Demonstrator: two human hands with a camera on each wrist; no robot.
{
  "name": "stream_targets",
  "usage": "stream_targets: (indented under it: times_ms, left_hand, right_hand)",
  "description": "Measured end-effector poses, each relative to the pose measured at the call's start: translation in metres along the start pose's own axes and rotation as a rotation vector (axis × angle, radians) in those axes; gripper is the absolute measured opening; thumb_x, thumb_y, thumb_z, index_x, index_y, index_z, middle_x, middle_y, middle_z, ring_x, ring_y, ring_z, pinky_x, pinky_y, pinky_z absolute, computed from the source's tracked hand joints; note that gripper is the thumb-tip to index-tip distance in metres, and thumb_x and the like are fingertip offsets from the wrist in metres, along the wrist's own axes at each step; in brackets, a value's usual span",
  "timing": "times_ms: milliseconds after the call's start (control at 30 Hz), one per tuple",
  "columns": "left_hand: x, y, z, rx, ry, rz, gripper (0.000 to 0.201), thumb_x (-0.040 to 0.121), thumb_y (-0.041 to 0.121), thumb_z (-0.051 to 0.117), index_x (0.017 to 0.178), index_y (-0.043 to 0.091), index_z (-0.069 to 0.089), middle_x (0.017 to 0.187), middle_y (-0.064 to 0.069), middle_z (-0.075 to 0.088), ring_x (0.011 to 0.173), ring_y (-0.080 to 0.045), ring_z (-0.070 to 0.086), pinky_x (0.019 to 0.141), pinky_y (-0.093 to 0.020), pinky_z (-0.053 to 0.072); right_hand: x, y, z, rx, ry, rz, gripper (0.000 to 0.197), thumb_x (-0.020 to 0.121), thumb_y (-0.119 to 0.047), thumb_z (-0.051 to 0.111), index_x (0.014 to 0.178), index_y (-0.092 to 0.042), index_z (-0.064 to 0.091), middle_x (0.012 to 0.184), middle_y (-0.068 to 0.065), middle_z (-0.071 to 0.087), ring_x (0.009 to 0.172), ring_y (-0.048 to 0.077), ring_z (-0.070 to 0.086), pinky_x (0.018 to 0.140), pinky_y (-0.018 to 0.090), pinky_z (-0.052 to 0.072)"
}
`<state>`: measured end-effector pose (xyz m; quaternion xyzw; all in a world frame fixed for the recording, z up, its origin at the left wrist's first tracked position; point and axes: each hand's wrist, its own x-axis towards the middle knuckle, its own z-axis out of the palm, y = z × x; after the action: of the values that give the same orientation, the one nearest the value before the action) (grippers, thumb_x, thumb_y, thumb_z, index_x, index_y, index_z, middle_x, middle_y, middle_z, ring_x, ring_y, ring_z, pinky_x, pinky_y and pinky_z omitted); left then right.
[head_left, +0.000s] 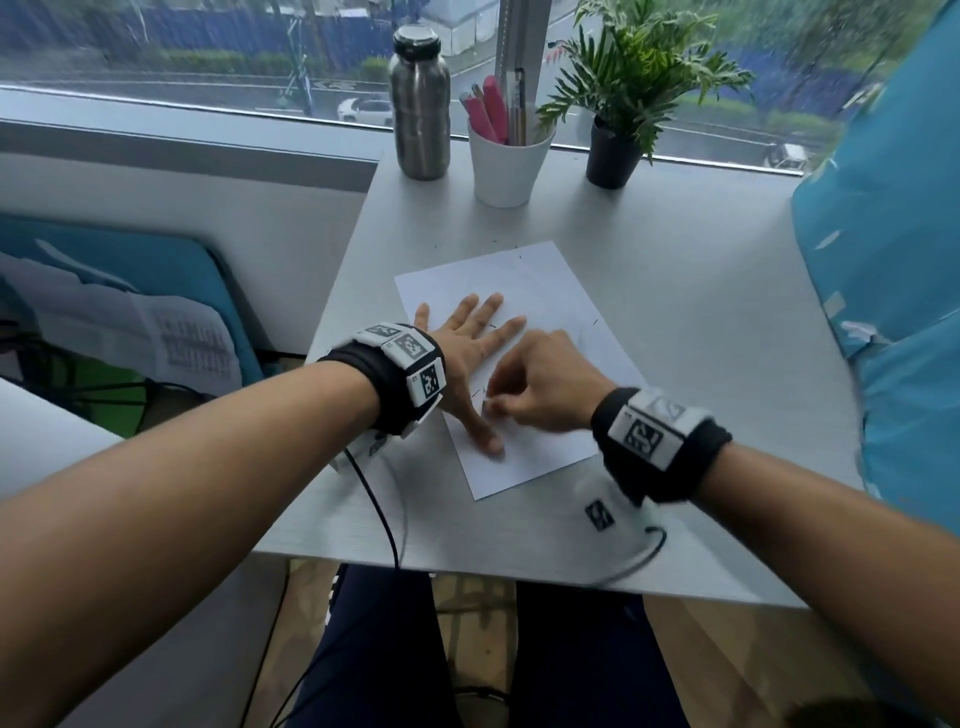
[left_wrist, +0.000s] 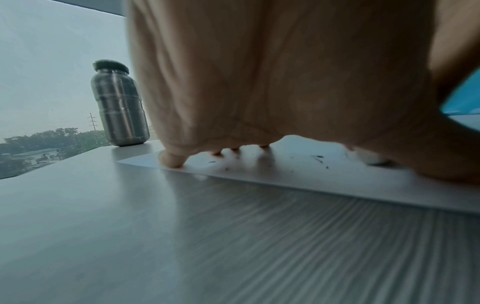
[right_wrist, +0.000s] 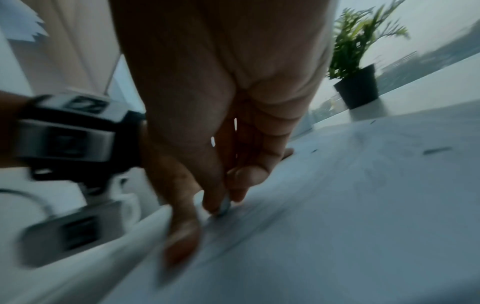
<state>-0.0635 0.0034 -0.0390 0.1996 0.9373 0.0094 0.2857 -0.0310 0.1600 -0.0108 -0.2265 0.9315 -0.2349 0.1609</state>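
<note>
A white paper (head_left: 550, 291) is laid at a slant on the grey counter (head_left: 701, 312), near its front edge. The left hand (head_left: 470, 348) is spread flat on the paper's left half, fingers straight and apart, with the palm and fingertips pressed onto the sheet and nothing grasped. The right hand (head_left: 545, 384) is curled over the sheet just beside the left thumb. A small grey piece (right_wrist: 225, 206) is pinched between its thumb and fingertips, and the piece's lower end is set against the paper. What the piece is cannot be told, as the wrist view is blurred. Short dark specks (left_wrist: 319, 158) are scattered over the sheet beyond the left fingers. At the back of the counter, by the window, a steel bottle (head_left: 420, 104), a white cup (head_left: 506, 166) filled with pens and a potted plant (head_left: 623, 93) are lined up, well apart from the paper.
</note>
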Motion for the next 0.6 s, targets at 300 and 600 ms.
stream_targets:
  times_ms: [300,600]
  left_hand:
    - [-0.004,-0.001,-0.002,-0.036,0.033,0.025,0.162,0.026,0.09,0.07,0.147,0.04,-0.026,0.155,0.007,-0.037,0.142,-0.017,-0.033,0.112,-0.066,-0.012]
    - [-0.019,-0.022,0.015,-0.086,0.112,0.002,0.161,0.033,0.094,0.065,0.152,0.027,-0.021,0.157,0.006,-0.032,0.144,-0.015,-0.029,0.12,-0.05,-0.008]
  right_hand:
    - [0.037,0.031,-0.016,-0.043,0.238,0.151,0.011,0.075,-0.027,0.074,0.076,-0.017,0.078,0.084,0.002,0.071,0.085,0.016,0.063,0.082,0.024,0.051]
    - [0.055,0.024,-0.026,-0.083,0.189,0.138,0.008,0.074,-0.02,0.076,0.076,-0.013,0.077,0.078,0.001,0.069,0.077,0.013,0.062,0.072,0.021,0.05]
